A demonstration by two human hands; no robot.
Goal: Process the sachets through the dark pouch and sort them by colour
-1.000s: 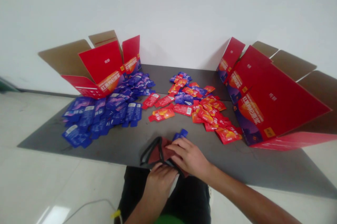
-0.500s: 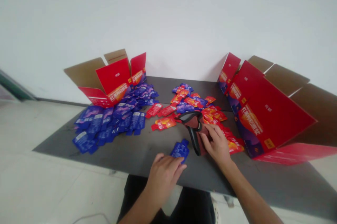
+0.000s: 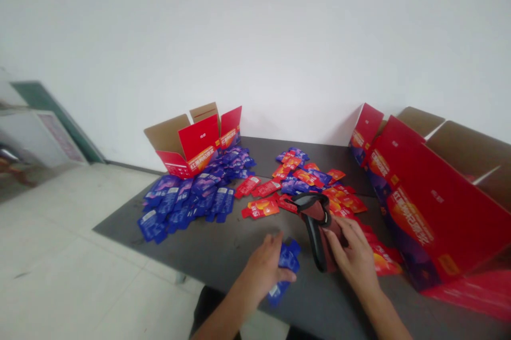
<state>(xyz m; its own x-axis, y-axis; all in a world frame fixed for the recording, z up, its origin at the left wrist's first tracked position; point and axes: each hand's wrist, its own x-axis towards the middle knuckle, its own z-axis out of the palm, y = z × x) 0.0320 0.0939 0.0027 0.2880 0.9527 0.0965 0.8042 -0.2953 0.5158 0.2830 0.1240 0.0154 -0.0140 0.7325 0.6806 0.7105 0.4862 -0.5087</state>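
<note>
My left hand grips a few blue sachets near the table's front edge, with one sachet sticking out below my fingers. My right hand holds a dark red pouch with black trim upright on the table, its inside hidden. Close beyond it lies a loose heap of red and orange sachets, and some of these are partly hidden behind the pouch. A larger heap of blue sachets spreads over the left of the dark grey table.
An open red cardboard box stands at the back left of the table. A larger open red box lies tilted on the right, with its flaps spread. A white wall rises behind the table, and a pale tiled floor lies to the left.
My right hand has carried the pouch forward and right, away from my lap. My left hand has left the pouch and taken up blue sachets. The view has swung, shifting the table right and down.
</note>
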